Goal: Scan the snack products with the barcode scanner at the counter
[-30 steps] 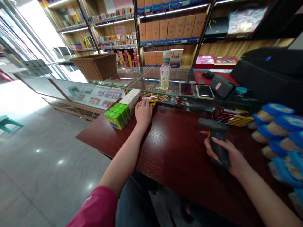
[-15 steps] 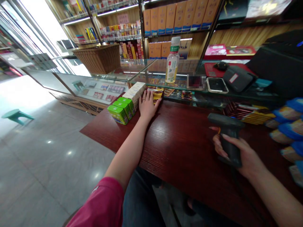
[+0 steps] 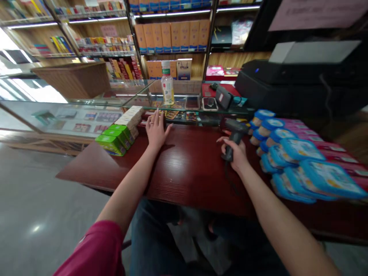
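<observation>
My left hand (image 3: 156, 133) lies with outstretched fingers over dark red packets (image 3: 143, 123) at the back of the wooden counter (image 3: 184, 172). A row of small white boxes (image 3: 130, 119) and several bright green boxes (image 3: 114, 138) stand just left of that hand. On the right, my right hand (image 3: 238, 154) grips a black barcode scanner (image 3: 235, 132) by its handle, above the counter. The scanner's head is tilted up, and its cable hangs below. Behind the scanner, more dark packets (image 3: 225, 124) are partly hidden.
Blue-lidded containers (image 3: 301, 149) are stacked at right, beside pink boxes (image 3: 304, 128). A drink bottle (image 3: 167, 86) and a phone (image 3: 209, 104) rest on the glass display case (image 3: 143, 92) behind. A black machine (image 3: 287, 84) stands back right; a wicker basket (image 3: 74, 78) sits back left.
The view has swung right, bringing the blue-lidded stack and black machine further in. My right hand has moved the scanner forward, away from me. My left hand stays by the packets.
</observation>
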A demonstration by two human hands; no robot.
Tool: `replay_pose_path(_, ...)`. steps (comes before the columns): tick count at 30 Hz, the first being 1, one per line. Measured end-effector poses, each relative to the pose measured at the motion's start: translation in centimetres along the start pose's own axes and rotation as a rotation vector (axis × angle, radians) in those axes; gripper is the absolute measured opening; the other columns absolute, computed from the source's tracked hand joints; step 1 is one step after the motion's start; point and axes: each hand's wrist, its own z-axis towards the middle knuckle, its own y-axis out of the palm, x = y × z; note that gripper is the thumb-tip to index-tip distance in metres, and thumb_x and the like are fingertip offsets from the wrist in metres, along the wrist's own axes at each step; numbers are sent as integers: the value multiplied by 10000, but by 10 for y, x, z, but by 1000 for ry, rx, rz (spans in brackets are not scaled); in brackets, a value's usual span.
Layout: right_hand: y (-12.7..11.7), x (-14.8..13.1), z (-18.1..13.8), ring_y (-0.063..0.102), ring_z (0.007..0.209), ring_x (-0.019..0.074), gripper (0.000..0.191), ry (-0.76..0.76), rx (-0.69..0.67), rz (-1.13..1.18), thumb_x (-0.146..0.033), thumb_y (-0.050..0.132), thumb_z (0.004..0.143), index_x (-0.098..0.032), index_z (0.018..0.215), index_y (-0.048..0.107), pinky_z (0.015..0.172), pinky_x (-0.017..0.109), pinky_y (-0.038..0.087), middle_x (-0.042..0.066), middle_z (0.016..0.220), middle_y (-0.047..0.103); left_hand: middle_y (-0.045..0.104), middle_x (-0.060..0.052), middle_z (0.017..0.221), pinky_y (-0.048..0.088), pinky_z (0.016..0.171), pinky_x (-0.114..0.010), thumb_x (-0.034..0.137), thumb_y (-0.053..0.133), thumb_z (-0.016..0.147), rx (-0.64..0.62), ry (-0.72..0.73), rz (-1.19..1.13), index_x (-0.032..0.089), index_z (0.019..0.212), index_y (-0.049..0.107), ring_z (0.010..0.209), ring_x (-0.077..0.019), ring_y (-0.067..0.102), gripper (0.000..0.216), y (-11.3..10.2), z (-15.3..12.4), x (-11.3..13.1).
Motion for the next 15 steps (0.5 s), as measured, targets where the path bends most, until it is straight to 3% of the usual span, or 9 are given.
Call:
replay_pose_path(4, -17, 11, 23, 488, 419, 105, 368, -226, 311, -128, -319, 725, 694, -280, 987, 506, 396, 223, 389, -79, 671, 626, 449, -96, 1675, 172, 1348, -447, 391, 592, 1002, -235, 310, -89, 229, 1574, 512, 1572, -278, 403, 600, 29, -15, 72)
replay_pose_path(7, -31, 19, 35, 528, 439, 133, 372, -279, 450, -209, -307, 667, 774, -275, 1097, 487, 415, 254, 448, -66, 686, 600, 442, -71, 1683, 232, 1332, -424, 283, 536, 1017, -301, 422, -108, 230, 1592, 483, 1574, -251, 400, 580, 63, -21, 130)
replay_pose_path(11, -45, 23, 48, 705, 682, 235, 435, -242, 358, -436, -347, 612, 888, -223, 1285, 484, 550, 345, 567, 58, 879, 680, 374, -72, 1720, 270, 1321, -407, 176, 503, 987, -314, 427, -115, 196, 1632, 410, 1589, -241, 370, 652, 109, -16, 186)
replay_pose_path(15, -51, 27, 68, 739, 948, 304, 428, -314, 413, -590, -336, 588, 904, -197, 1302, 510, 685, 396, 600, 143, 1038, 695, 334, -83, 1738, 256, 1328, -437, 129, 478, 964, -336, 431, -112, 181, 1649, 372, 1614, -257, 320, 695, 143, 0, 203)
